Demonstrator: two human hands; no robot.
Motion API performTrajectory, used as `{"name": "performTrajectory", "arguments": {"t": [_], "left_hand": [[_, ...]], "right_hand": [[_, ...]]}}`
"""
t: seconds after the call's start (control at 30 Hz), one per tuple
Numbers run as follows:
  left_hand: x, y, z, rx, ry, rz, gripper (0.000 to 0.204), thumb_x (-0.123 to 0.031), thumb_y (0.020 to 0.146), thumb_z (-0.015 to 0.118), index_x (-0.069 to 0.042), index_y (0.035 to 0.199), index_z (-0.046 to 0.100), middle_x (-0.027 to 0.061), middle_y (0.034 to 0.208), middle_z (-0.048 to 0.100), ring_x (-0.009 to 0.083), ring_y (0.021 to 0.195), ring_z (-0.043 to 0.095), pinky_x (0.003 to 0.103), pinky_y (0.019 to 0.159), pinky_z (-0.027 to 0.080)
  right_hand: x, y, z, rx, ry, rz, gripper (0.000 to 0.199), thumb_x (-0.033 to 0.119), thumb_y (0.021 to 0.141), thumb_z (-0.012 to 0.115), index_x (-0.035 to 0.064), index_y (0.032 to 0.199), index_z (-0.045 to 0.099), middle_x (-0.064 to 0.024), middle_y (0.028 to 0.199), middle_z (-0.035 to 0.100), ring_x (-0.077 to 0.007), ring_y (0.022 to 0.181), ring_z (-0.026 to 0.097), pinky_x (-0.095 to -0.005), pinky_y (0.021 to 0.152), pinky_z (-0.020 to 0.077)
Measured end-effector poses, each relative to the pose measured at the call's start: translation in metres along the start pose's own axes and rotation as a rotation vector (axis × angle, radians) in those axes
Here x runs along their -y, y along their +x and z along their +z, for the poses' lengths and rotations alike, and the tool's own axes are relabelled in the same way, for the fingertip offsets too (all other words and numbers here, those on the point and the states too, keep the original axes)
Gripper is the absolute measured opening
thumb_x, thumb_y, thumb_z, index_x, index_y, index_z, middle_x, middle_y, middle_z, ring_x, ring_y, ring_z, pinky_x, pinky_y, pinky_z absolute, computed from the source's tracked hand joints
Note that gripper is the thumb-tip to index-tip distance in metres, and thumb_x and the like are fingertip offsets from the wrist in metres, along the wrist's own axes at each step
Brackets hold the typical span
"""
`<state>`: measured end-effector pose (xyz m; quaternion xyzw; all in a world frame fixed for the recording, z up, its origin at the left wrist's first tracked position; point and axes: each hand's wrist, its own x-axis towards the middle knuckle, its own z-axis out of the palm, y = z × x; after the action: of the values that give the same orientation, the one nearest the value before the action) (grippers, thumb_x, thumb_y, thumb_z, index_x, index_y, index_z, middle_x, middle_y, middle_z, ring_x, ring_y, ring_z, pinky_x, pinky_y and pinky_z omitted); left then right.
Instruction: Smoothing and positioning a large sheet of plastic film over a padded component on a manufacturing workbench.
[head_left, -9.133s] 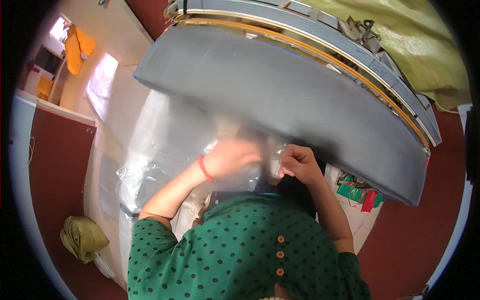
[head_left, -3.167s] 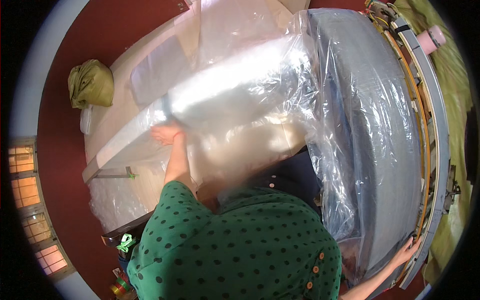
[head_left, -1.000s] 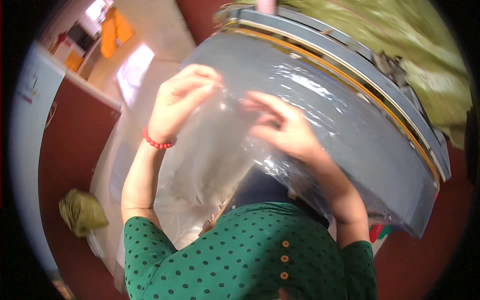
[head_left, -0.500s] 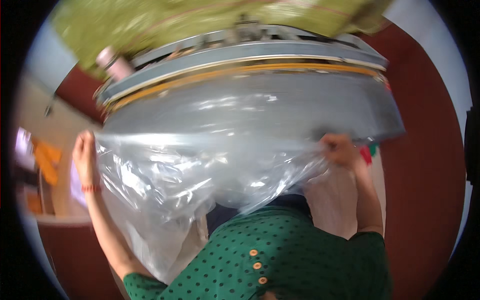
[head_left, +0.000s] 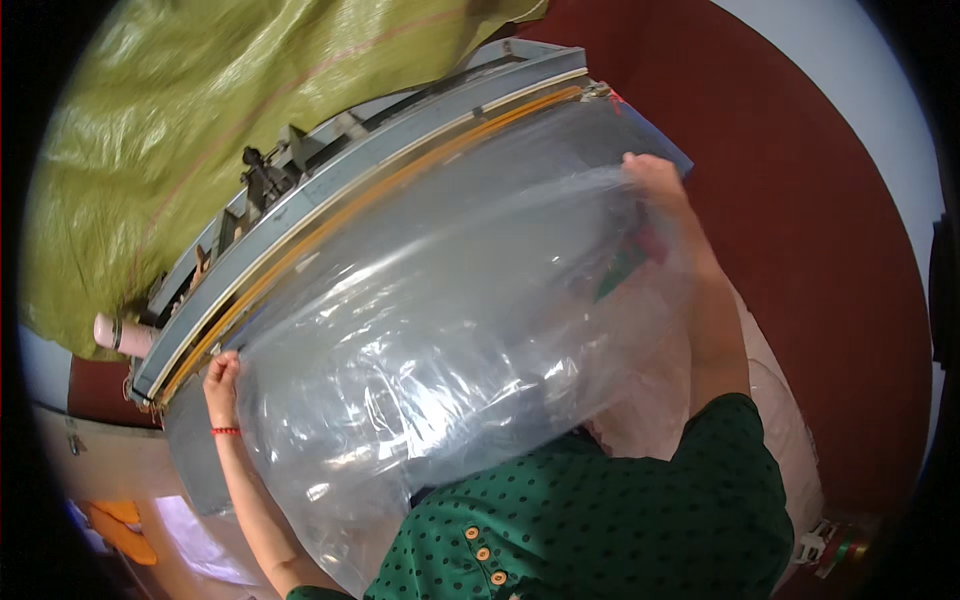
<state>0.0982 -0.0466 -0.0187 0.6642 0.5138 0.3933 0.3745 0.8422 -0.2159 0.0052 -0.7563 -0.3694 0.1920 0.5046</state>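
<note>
A wide sheet of clear plastic film [head_left: 440, 340] is stretched between my hands, over a grey work surface [head_left: 195, 460]. My left hand [head_left: 222, 375] pinches its left corner, close to the left end of the long machine bar. At the far right my right hand [head_left: 655, 175] is closed on the opposite corner, near the right end of the surface. The film's far edge runs taut between the hands, and the rest hangs in shiny folds towards my lap. Beyond that edge lies the long grey metal bar [head_left: 330, 185] of a machine, with an orange strip [head_left: 400, 180] along its near side.
A yellow-green woven plastic sheet [head_left: 200, 130] is heaped behind the machine. A pink bottle [head_left: 125, 335] lies at the bar's left end. Red-brown flooring or wall [head_left: 800, 250] spans the right side. An orange cloth [head_left: 122, 530] shows at lower left.
My hands have carried the film forward, its far edge now nearer the bar. My right hand has risen towards the surface's right end. The view has turned, so the bar now slants.
</note>
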Motion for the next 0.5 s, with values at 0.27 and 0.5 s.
{"name": "performTrajectory", "arguments": {"t": [0.27, 0.5], "left_hand": [[0.026, -0.020, -0.001, -0.218, -0.169, -0.153, 0.017, -0.013, 0.083, 0.056, -0.004, 0.097, 0.059, -0.0024, 0.090, 0.056, 0.0048, 0.081, 0.049, 0.017, 0.073, 0.039], [0.024, -0.025, -0.001, -0.287, -0.295, -0.135, 0.017, -0.012, 0.084, 0.055, -0.004, 0.099, 0.057, -0.0031, 0.090, 0.056, 0.0033, 0.076, 0.049, 0.015, 0.068, 0.040]], "right_hand": [[0.022, -0.007, 0.010, 0.139, 0.155, 0.238, 0.038, 0.036, 0.082, 0.051, 0.0021, 0.096, 0.061, -0.0022, 0.062, 0.052, -0.0080, 0.063, 0.050, -0.0246, 0.057, 0.0413], [0.063, -0.005, -0.004, 0.288, 0.864, -0.239, 0.032, 0.016, 0.077, 0.062, 0.0014, 0.105, 0.052, 0.0015, 0.069, 0.052, -0.0047, 0.054, 0.046, -0.0204, 0.052, 0.0401]]}}
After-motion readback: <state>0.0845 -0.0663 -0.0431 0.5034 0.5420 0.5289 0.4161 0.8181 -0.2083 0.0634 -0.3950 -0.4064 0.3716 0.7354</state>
